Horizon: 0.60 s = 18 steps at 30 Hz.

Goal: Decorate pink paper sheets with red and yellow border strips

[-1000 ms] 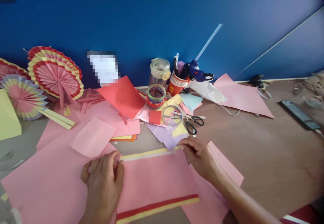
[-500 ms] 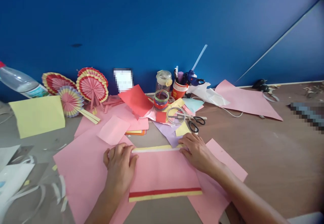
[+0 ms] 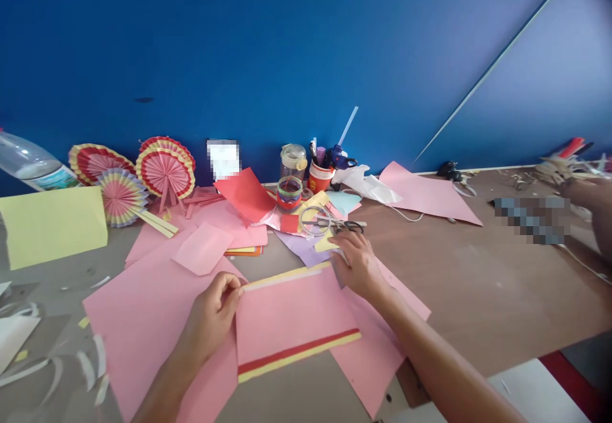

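Note:
A pink paper sheet (image 3: 296, 315) lies in front of me, with a red and yellow band along its near edge and a white and yellow one along its far edge. My left hand (image 3: 213, 311) pinches its far left corner between thumb and fingers. My right hand (image 3: 356, 264) is open just past the far right corner, thumb apart from the fingers. Its fingertips reach over a yellow paper scrap (image 3: 325, 241), close to black-handled scissors (image 3: 354, 227). Purple paper (image 3: 301, 248) lies beside that hand. Larger pink sheets (image 3: 157, 321) spread underneath.
Finished pleated paper fans (image 3: 165, 168) stand at the back left by a plastic bottle (image 3: 33, 158). A red cup (image 3: 319, 178) holds pens and a blue glue gun (image 3: 342, 157). At the far right, another person's hand (image 3: 586, 190) reaches in. Paper strips (image 3: 86, 369) litter the left.
My left fingers have closed into a pinch on the corner. My right hand has come off the sheet's far right edge. The view has turned right, bringing another person's hand into sight.

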Each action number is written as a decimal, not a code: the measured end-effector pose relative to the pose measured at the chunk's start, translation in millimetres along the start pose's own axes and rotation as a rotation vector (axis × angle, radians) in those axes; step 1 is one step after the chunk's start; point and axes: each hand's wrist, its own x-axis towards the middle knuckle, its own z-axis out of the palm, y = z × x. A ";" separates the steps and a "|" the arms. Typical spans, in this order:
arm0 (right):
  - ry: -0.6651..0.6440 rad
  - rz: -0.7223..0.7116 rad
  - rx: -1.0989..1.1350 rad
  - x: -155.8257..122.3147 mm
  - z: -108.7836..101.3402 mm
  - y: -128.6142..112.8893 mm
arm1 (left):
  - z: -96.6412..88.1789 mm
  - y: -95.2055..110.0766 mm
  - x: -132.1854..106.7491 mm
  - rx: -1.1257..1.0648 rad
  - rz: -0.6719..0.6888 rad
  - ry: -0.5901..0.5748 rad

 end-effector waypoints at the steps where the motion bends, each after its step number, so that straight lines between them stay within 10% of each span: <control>1: -0.018 -0.100 0.062 0.1 -0.1 -3.7 | -2.3 1.4 -0.7 -0.041 -0.023 -0.026; 6: -0.327 -0.145 0.059 1.1 4.4 -12.6 | -14.8 6.2 -0.1 -0.245 -0.061 -0.057; 12: -0.068 -0.077 0.188 2.8 0.3 -12.3 | -13.9 4.7 1.5 -0.330 -0.072 -0.024; 18: -0.392 -0.225 0.413 -3.0 -19.4 -54.1 | -5.6 9.5 -3.7 -0.363 -0.075 -0.113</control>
